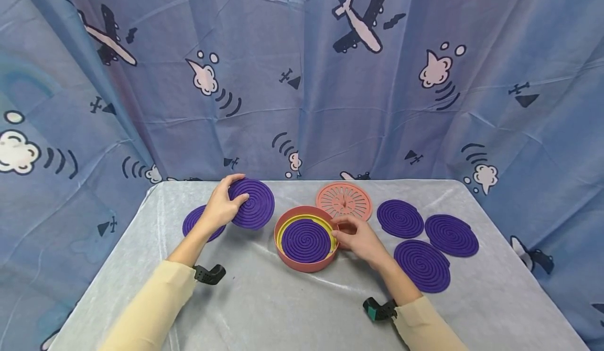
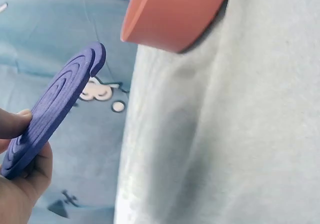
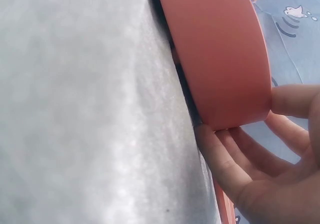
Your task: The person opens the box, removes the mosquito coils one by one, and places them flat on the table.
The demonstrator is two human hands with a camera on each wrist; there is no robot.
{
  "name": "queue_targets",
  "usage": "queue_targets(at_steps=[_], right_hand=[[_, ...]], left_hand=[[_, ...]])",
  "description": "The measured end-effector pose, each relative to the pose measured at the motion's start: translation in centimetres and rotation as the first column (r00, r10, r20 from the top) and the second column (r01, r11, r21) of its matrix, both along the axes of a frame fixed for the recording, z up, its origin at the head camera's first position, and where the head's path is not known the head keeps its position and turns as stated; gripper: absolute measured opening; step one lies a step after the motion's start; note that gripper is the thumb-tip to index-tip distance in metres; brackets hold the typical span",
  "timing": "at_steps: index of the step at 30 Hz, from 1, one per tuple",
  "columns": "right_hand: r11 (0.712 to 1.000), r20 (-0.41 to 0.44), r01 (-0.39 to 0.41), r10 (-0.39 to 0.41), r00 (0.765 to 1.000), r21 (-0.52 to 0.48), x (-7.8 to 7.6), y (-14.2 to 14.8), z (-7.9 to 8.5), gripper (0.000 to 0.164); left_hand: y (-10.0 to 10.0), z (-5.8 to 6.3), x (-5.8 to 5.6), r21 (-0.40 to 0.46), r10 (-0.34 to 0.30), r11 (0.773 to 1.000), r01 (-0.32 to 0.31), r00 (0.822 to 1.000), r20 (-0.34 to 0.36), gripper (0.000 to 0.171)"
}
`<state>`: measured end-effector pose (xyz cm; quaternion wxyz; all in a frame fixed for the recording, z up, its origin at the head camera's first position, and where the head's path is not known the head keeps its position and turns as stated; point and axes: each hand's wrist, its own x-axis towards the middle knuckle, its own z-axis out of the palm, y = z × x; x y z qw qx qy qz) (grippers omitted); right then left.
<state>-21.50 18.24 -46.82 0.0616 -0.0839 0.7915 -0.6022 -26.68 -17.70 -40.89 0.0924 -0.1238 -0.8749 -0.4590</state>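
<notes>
My left hand (image 1: 222, 204) pinches a purple mosquito coil (image 1: 255, 204), thumb on its near face, and holds it tilted above the table. In the left wrist view this coil (image 2: 60, 99) shows nearly edge-on. To its right stands a round coral-red coil holder (image 1: 306, 268) with a yellow inner ring. Inside lies another purple coil (image 1: 305, 241). My right hand (image 1: 360, 238) grips the holder's right side. In the right wrist view, fingers touch the holder's outer wall (image 3: 220, 59) and rim. What the fingers do inside the rim is hidden there.
A slotted coral lid (image 1: 344, 199) lies behind the holder. Three purple coils lie at the right: one at the back (image 1: 400, 218), one far right (image 1: 451, 235), one nearer (image 1: 422, 266). Another coil (image 1: 193, 219) is partly hidden behind my left hand. A curtain (image 1: 302, 78) hangs behind the table.
</notes>
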Motion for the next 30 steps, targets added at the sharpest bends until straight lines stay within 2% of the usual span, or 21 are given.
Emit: queue_targets(at_steps=[10,14,22,30], right_hand=[[1.000,-0.010,-0.011,0.011,1.000,-0.006,0.2,-0.1,0.2,0.036],[1.000,-0.011,-0.013,0.013,1.000,-0.010,0.2,-0.1,0.1,0.038],[1.000,-0.006,-0.005,0.005,1.000,-0.006,0.1,-0.1,0.1,0.036],[0.999,-0.006,-0.019,0.019,1.000,-0.032,0.0,-0.1,0.0,0.037]], left_hand=[[-0.4,-3.4,-1.0,0.094,0.051,0.994,-0.062,0.993,0.109,0.053],[0.0,-4.7,-1.4,0.090,0.065,0.993,-0.078,0.988,0.141,0.053],[0.6,-6.5,-1.9,0.013,0.114,0.993,-0.119,0.976,0.183,0.052],[0.6,-7.4,-2.1,-0.036,0.145,0.989,-0.141,0.964,0.225,0.051]])
